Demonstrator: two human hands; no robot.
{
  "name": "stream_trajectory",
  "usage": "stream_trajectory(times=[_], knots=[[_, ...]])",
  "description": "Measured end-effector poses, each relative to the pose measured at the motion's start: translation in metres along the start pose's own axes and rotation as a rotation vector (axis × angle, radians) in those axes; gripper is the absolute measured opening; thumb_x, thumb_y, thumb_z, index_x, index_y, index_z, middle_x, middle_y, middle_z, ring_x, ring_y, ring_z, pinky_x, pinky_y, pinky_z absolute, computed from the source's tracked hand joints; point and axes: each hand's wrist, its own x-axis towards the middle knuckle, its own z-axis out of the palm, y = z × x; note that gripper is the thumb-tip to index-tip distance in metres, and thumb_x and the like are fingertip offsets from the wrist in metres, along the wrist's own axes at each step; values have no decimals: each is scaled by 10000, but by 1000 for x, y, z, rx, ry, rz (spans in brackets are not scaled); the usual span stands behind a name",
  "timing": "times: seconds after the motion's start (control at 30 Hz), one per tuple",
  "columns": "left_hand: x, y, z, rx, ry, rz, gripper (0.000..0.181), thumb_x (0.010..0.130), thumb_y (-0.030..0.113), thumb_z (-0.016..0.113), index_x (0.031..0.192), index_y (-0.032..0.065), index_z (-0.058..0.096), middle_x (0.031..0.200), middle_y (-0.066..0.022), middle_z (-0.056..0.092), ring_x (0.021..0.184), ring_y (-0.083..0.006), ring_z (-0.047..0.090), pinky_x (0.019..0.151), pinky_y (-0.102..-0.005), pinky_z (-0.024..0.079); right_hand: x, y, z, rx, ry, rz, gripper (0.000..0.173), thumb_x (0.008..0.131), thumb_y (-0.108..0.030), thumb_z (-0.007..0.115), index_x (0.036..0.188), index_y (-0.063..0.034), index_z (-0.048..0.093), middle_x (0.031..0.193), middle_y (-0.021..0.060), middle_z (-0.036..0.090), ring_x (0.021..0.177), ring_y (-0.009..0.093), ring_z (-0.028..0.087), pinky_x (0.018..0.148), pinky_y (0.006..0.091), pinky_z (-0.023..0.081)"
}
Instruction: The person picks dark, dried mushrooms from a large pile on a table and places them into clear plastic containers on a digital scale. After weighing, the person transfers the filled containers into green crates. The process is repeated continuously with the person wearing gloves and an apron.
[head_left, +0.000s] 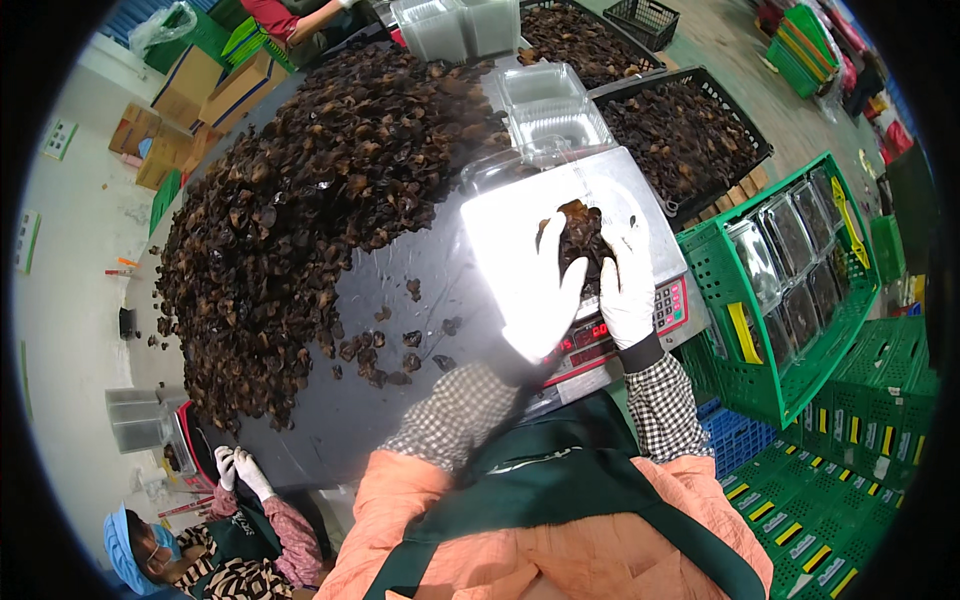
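Observation:
My left hand (541, 289) and my right hand (628, 281), both in white gloves, cup a heap of dark brown wood-ear-like fungus (581, 240) from its two sides. The heap lies over the bright metal plate of a digital scale (510, 225); glare hides whether a clear container is under it. Red digits glow on the scale's front panel, partly behind my left wrist. A clear plastic lid or tray (487, 169) lies at the plate's far edge. Left of the scale, a large pile of the same dark pieces (300, 202) covers much of the dark table (405, 277).
Stacked clear containers (553, 105) stand beyond the scale. Black crates (761, 150) of dark pieces are at the upper right. A green crate (795, 405) of filled clear boxes sits at the right, above more green crates. One co-worker (217, 540) is lower left, another (300, 26) at the top.

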Motion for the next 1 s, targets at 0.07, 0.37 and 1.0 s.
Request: stream_trajectory(times=[0.07,0.37,1.0], knots=[[4,11,0,94,-144,-22,561,916,300,620,1414,76,491,1404,-167,506,1309,-347,438,1132,-529,272,-2,3,2,-22,-26,7,400,930,-30,523,1324,-44,589,1329,187,539,1259,367,496,1091,453,392],[30,-35,13,114,62,239,306,955,232,608,1199,54,655,1093,-139,686,1016,-325,643,929,-402,497,-2,3,2,-164,-11,-64,328,897,-3,557,1205,-78,643,1321,184,529,1170,331,544,1021,425,422],[40,-31,-65,-394,-86,71,204,902,22,672,1103,35,705,1086,-97,710,981,-170,681,886,-286,535,-1,3,-2,-112,52,-40,328,935,-8,534,1250,-42,617,1257,150,600,1190,318,554,1041,405,418]])
